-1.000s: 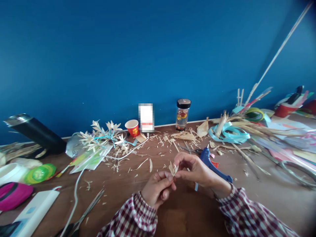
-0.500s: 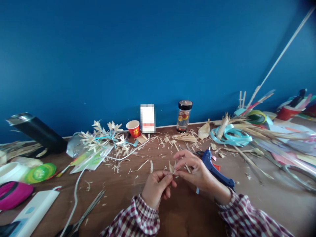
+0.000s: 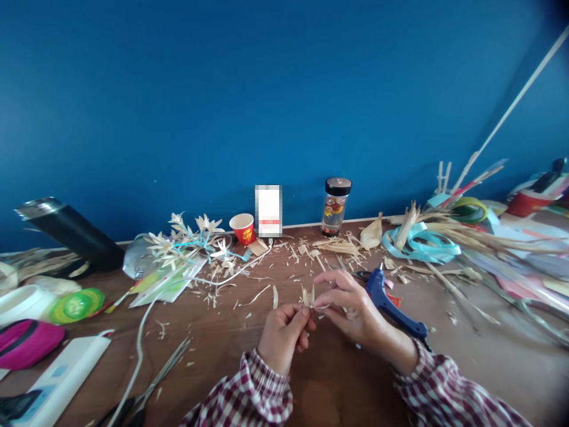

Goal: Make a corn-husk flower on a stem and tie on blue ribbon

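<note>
My left hand pinches the base of a small pale husk flower between thumb and fingers. Its thin pointed petals stand up above the fingertips. At the flower's right side, the fingertips of my right hand come together on its edge, partly hiding it; just what they grip is small and hard to see. Beside my right wrist lies a blue hot glue gun, nozzle pointing away from me. Scraps of husk are scattered on the brown table beyond my hands.
Scissors, a white cable and a power strip lie left. Behind them is a bunch of husk flowers. A red paper cup, a jar and blue ribbon line the wall side.
My right fingers have shifted slightly against the flower, and more of its spread petals show above my left fingertips. The whole view has moved a little; the left hand keeps its hold.
</note>
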`<state>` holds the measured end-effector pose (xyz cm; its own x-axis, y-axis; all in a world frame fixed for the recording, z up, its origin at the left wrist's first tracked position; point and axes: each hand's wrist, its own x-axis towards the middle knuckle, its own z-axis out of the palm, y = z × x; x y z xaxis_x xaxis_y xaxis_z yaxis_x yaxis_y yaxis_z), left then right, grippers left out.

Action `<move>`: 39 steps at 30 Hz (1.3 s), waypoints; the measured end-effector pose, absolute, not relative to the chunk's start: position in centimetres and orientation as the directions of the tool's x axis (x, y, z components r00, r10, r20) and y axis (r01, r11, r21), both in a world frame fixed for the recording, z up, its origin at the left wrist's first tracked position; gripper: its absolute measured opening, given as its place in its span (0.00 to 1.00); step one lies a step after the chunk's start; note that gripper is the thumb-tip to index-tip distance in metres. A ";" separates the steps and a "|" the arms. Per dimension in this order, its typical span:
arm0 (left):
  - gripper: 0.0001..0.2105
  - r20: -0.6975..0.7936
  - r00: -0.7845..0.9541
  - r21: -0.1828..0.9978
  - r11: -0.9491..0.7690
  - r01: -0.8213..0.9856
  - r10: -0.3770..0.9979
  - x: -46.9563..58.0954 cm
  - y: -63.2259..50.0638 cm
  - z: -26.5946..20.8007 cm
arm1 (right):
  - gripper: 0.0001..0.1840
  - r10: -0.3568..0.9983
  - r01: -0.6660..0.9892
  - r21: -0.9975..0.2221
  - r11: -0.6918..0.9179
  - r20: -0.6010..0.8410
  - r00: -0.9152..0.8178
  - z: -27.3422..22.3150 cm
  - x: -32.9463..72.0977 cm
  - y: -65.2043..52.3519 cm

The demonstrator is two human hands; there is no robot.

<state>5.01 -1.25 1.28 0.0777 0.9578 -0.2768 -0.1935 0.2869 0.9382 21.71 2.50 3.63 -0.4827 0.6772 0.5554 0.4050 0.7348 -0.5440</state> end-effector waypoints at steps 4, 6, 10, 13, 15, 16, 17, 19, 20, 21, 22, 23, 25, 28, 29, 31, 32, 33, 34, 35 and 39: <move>0.15 -0.351 0.069 0.892 0.355 -0.281 0.934 5.1 -1.2 1.4 | 0.14 0.642 0.421 -0.484 0.767 0.568 -0.516 3.3 21.9 2.7; 0.15 -0.369 0.077 0.858 0.371 -0.355 0.926 5.1 -1.1 1.5 | 0.16 0.631 0.419 -0.473 0.775 0.565 -0.531 3.3 21.9 2.7; 0.13 -0.380 0.088 0.805 0.376 -0.459 0.921 5.1 -1.0 1.9 | 0.13 0.675 0.372 -0.572 0.731 0.531 -0.512 4.3 21.7 2.1; 0.14 -0.398 0.050 0.806 0.376 -0.457 0.916 5.1 -1.0 2.0 | 0.11 0.764 0.333 -0.699 0.633 0.492 -0.419 5.3 21.5 1.4; 0.14 -0.379 0.032 0.837 0.357 -0.415 0.925 5.2 -1.0 1.9 | 0.08 0.807 0.347 -0.735 0.582 0.471 -0.355 5.6 21.4 1.1; 0.14 -0.359 0.028 0.857 0.341 -0.385 0.933 5.2 -1.1 1.8 | 0.07 0.818 0.364 -0.737 0.569 0.464 -0.339 5.6 21.3 1.0; 0.14 -0.339 0.028 0.877 0.327 -0.351 0.940 5.2 -1.2 1.7 | 0.06 0.823 0.381 -0.733 0.563 0.457 -0.337 5.5 21.2 1.0; 0.14 -0.317 0.034 0.904 0.313 -0.293 0.948 5.3 -1.4 1.5 | 0.05 0.824 0.405 -0.721 0.563 0.447 -0.349 5.2 20.9 1.0; 0.14 -0.313 0.037 0.911 0.311 -0.272 0.949 5.3 -1.5 1.4 | 0.05 0.825 0.413 -0.717 0.561 0.442 -0.352 5.0 20.9 1.1; 0.14 -0.311 0.040 0.915 0.311 -0.257 0.950 5.4 -1.6 1.4 | 0.05 0.826 0.418 -0.715 0.560 0.439 -0.354 4.9 20.8 1.2; 0.14 -0.309 0.045 0.918 0.311 -0.248 0.950 5.4 -1.7 1.4 | 0.06 0.827 0.422 -0.715 0.558 0.436 -0.355 4.8 20.8 1.3; 0.13 -0.308 0.051 0.919 0.311 -0.241 0.950 5.4 -1.7 1.4 | 0.06 0.829 0.425 -0.715 0.555 0.433 -0.355 4.7 20.8 1.4; 0.13 -0.305 0.064 0.923 0.311 -0.227 0.950 5.6 -1.8 1.6 | 0.04 0.827 0.424 -0.714 0.557 0.432 -0.359 4.7 20.8 1.5; 0.13 -0.312 0.063 0.926 0.318 -0.202 0.948 5.7 -1.8 2.0 | 0.03 0.813 0.411 -0.707 0.576 0.442 -0.379 4.6 20.9 1.6; 0.13 -0.311 0.054 0.929 0.316 -0.193 0.949 5.7 -1.8 2.1 | 0.03 0.804 0.405 -0.700 0.588 0.452 -0.386 4.5 20.9 1.6; 0.13 -0.299 0.029 0.937 0.299 -0.179 0.954 5.6 -1.8 2.1 | 0.04 0.781 0.394 -0.679 0.620 0.480 -0.401 4.4 20.9 1.6; 0.13 -0.291 0.019 0.941 0.290 -0.174 0.957 5.6 -1.8 2.0 | 0.04 0.766 0.389 -0.665 0.637 0.495 -0.409 4.3 20.9 1.6; 0.13 -0.281 0.007 0.945 0.278 -0.170 0.960 5.5 -1.7 1.9 | 0.05 0.751 0.386 -0.650 0.655 0.509 -0.420 4.2 20.9 1.7; 0.13 -0.275 0.000 0.948 0.271 -0.168 0.962 5.4 -1.7 1.8 | 0.06 0.738 0.385 -0.634 0.671 0.518 -0.432 4.1 20.9 1.7; 0.13 -0.271 -0.005 0.949 0.267 -0.166 0.962 5.4 -1.7 1.8 | 0.06 0.726 0.385 -0.619 0.684 0.525 -0.444 4.0 20.9 1.7; 0.13 -0.267 -0.021 0.951 0.260 -0.170 0.963 5.4 -1.5 1.6 | 0.08 0.688 0.386 -0.573 0.722 0.541 -0.484 3.7 20.9 1.7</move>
<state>5.36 -1.54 1.61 -0.0212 0.9635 -0.2670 -0.1704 0.2597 0.9505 20.89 1.67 3.71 -0.4840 0.6880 0.5407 0.3863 0.7224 -0.5734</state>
